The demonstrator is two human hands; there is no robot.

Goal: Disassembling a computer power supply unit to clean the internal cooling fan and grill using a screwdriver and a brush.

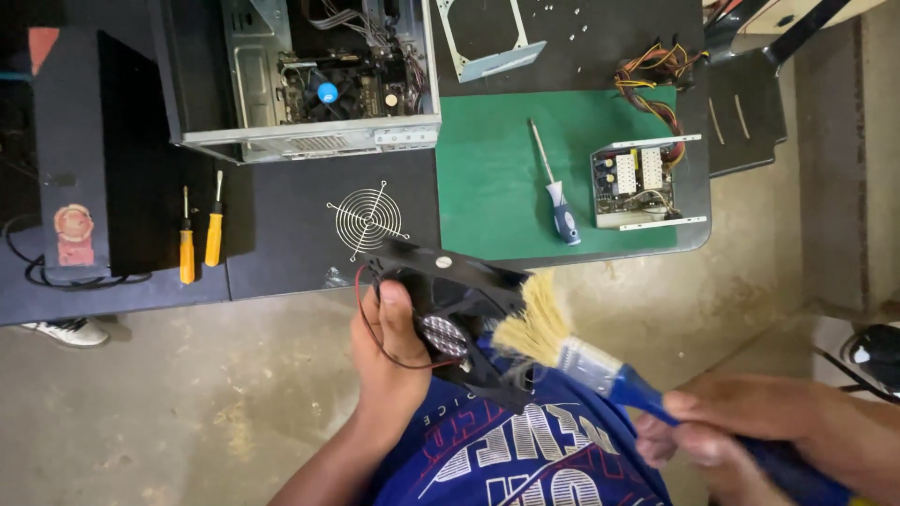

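Gripping fan (450,314) and brush (600,365), both hands; dark table (281,253), seemingly concrete floor (169,403).

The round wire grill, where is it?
The round wire grill lies on the dark table, just left of the green mat, below the open computer case.

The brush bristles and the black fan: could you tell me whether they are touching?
Touching. The head view shows the brush bristles pressed and splayed against the edge of the black fan, which the left hand holds; the right hand grips the brush handle.
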